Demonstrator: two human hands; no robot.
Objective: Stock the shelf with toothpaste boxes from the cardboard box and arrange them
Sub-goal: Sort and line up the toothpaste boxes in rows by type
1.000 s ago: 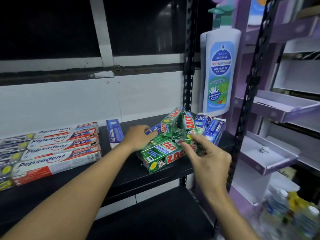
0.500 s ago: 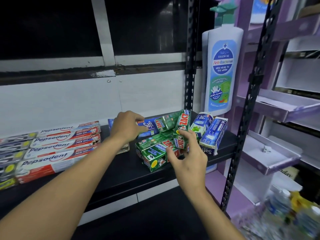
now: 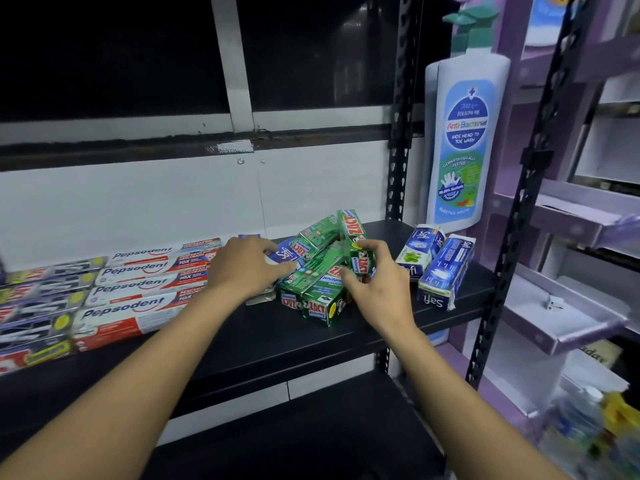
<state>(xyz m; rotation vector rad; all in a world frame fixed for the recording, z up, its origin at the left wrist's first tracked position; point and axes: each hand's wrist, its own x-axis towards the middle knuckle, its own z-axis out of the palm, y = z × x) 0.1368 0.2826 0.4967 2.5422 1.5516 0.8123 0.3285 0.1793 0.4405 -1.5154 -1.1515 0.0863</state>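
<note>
both arms were stretched out over the black shelf (image 3: pixel 294 344), forearms coming in from the lower corners and closing on the middle. left hand (image 3: pixel 247 268) was palm down, wrist nearly flat, fingers laid out loose and forward across a blue safi box (image 3: pixel 284 252), thumb pointing right toward the heap beside it. nothing was gripped there, the hand just rested on top.

right hand (image 3: pixel 377 289) was knuckles up, wrist bent a little inward, and it had a hold! thumb below and forefinger hooked over the top, it pinched the near end of a tilted zact box (image 3: pixel 350 227), which stood steeply with its far end up toward the wall. the other fingers were curled in under the palm, and how they lay could not be told.

that box sat on top of the green zact boxes (image 3: pixel 320 296), a loose crisscross pile in the middle of the shelf, between the two hands, some lying flat and some askew, the nearest ends not far from the front edge.

to the right of the pile, apart from it, two safi boxes (image 3: pixel 434 265) lay side by side, angled toward the back. on the left the pepsodent boxes (image 3: pixel 138 289) lay in a neat row of flat packs, long sides touching, with darker boxes (image 3: pixel 34 306) beyond them at the frame's edge, too blurred to read.

a big bottle-shaped display (image 3: pixel 464 143) stood behind the shelf's right end, next to a purple stand (image 3: pixel 568 306).
</note>
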